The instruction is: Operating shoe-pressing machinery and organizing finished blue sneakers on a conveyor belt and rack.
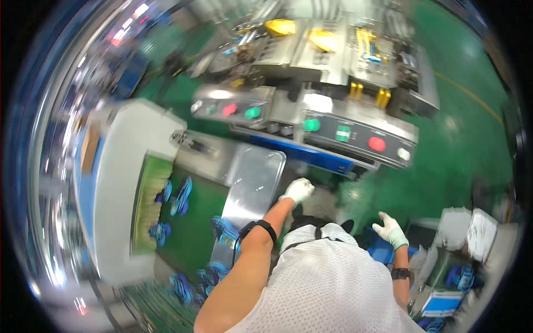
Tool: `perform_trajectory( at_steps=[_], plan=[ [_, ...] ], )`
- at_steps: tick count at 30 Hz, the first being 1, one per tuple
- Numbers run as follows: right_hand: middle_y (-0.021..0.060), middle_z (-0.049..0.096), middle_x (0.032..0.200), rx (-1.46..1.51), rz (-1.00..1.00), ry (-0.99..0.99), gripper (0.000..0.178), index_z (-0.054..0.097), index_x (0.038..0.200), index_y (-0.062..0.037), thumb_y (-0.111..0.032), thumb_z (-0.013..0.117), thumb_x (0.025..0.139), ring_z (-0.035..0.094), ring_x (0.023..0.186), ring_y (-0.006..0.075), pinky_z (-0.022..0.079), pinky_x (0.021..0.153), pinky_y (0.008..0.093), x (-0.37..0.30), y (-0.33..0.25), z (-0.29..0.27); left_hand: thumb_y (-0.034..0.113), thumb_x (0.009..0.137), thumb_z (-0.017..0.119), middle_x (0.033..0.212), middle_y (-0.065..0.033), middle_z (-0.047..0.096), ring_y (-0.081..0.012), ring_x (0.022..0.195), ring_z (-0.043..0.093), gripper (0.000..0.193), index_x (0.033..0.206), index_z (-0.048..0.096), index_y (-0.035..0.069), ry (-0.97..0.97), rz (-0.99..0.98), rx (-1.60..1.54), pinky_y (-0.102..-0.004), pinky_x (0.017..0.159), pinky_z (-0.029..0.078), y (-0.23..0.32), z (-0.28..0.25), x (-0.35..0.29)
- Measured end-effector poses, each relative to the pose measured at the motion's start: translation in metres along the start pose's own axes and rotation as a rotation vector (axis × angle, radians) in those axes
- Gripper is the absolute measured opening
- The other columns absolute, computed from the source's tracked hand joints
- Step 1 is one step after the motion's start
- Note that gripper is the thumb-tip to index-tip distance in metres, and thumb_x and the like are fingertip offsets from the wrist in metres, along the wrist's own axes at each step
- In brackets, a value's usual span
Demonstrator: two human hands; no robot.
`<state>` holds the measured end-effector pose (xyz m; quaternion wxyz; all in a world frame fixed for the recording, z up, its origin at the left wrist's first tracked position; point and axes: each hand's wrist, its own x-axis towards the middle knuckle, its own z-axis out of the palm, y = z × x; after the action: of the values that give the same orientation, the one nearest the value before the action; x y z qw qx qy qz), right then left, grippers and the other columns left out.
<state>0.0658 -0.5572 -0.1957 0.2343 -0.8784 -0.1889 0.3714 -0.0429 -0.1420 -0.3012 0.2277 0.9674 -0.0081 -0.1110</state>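
Observation:
My left hand (300, 190), in a white glove, is held out ahead of my body beside the rounded end of a metal tray-like shelf (254, 177). Its fingers are curled in, and nothing shows in them. Off to the right, my gloved right hand (390, 230) has its thumb and fingers apart and holds nothing. It hovers near a blue bin-like object (379, 248), partly hidden by my body. Ahead of both hands stands a machine with a dark control panel (358, 136) bearing green and red buttons. The picture is smeared by motion.
A second button panel (236, 105) sits left of the first, and yellow pieces (323, 40) lie on the machine top. To the left is a large white housing (119, 166) with a green-edged opening. Blue shoe-like pieces (181, 197) are beside it. A cluttered cart (444, 266) stands at right.

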Motion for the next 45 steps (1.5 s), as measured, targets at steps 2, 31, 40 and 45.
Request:
perform_trajectory(
  at_steps=[2,31,40,45],
  plan=[
    [0.0241,0.058,0.135,0.069,-0.019,-0.053,0.062,0.05,0.137,0.003,-0.029,0.069,0.087,0.057,0.126,0.0327,0.044,0.107,0.0381,0.048,-0.012,0.038,0.032,0.091,0.052,0.1,-0.02,0.071,-0.0326,0.095,0.069,0.034,0.097,0.071,0.004,0.411,-0.732,-0.314,-0.0433,0.084,0.053,-0.102,-0.02,-0.088],
    [0.0252,0.061,0.13,-0.16,0.079,-0.207,0.058,0.055,0.13,0.0104,-0.028,0.066,0.088,0.06,0.122,0.0315,0.045,0.104,0.036,0.155,-0.266,0.142,0.037,0.073,0.077,0.112,-0.0207,0.062,-0.0396,0.106,0.063,0.061,0.117,0.052,0.004,0.364,-1.376,-0.216,-0.0494,0.091,0.051,-0.359,-0.115,-0.418],
    [0.0168,0.063,0.129,0.126,-0.213,-0.478,0.06,0.053,0.135,0.0039,-0.039,0.064,0.094,0.061,0.116,0.0228,0.047,0.1,0.0336,0.184,-0.384,0.16,0.025,0.075,0.082,0.098,-0.0138,0.067,-0.0176,0.089,0.062,0.056,0.112,0.06,-0.01,0.935,-0.89,-0.896,-0.0318,0.083,0.051,-0.171,-0.193,-0.323],
    [0.0005,0.067,0.105,0.869,0.105,-1.006,0.044,0.061,0.125,-0.0029,-0.039,0.061,0.099,0.06,0.097,0.0099,0.051,0.084,0.0294,0.143,-0.455,0.156,0.015,0.088,0.057,0.126,-0.0137,0.059,-0.0247,0.114,0.058,0.052,0.135,0.05,-0.007,1.138,-0.353,-1.521,-0.0383,0.098,0.047,-0.096,-0.205,-0.265]
  ],
)
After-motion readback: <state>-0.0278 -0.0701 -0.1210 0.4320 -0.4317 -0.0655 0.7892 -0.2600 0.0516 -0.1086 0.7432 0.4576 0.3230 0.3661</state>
